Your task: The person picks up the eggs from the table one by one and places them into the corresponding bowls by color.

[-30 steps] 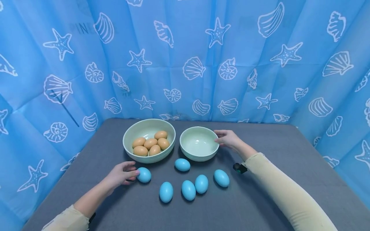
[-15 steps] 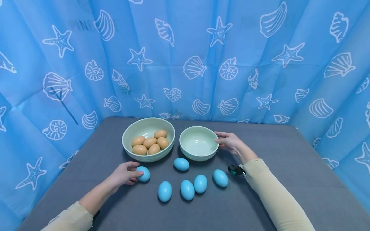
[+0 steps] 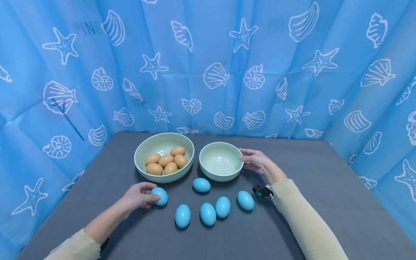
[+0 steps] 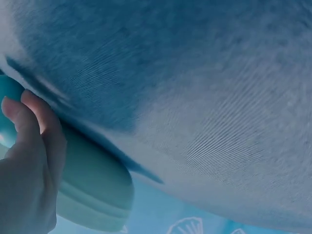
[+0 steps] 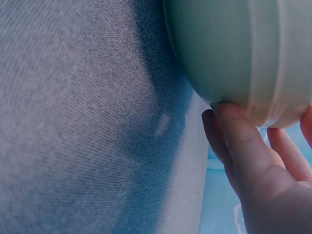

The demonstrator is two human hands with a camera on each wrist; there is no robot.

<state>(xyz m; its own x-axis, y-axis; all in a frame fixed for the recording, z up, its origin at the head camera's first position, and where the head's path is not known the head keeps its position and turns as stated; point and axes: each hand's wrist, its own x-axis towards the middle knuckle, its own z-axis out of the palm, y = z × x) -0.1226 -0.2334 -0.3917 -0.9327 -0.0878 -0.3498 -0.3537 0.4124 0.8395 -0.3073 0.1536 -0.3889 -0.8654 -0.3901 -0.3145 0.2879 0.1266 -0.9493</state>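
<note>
In the head view my left hand [image 3: 138,195] holds a blue egg [image 3: 160,196] at the table's left, thumb on its near side and fingers behind it. The left wrist view shows fingertips against that egg [image 4: 9,90]. My right hand [image 3: 258,162] grips the right side of the smaller pale green bowl [image 3: 221,173], with thumb at the rim and fingers along the outer wall. No eggs lie in this bowl. From the right wrist view, the fingertips [image 5: 231,112] touch the bowl's lower side. Several other blue eggs [image 3: 208,213] lie on the table in front of the bowls.
A larger pale green bowl [image 3: 175,177] stands left of the smaller one, with several brown eggs [image 3: 166,161] inside. Both rest on a grey cloth-covered table [image 3: 292,155]. A blue curtain [image 3: 195,43] with white shells and starfish hangs behind and at the sides.
The left hand's thumb has come further over the blue egg, closing its grip. The right hand keeps its place at the smaller bowl. The whole view has shifted slightly.
</note>
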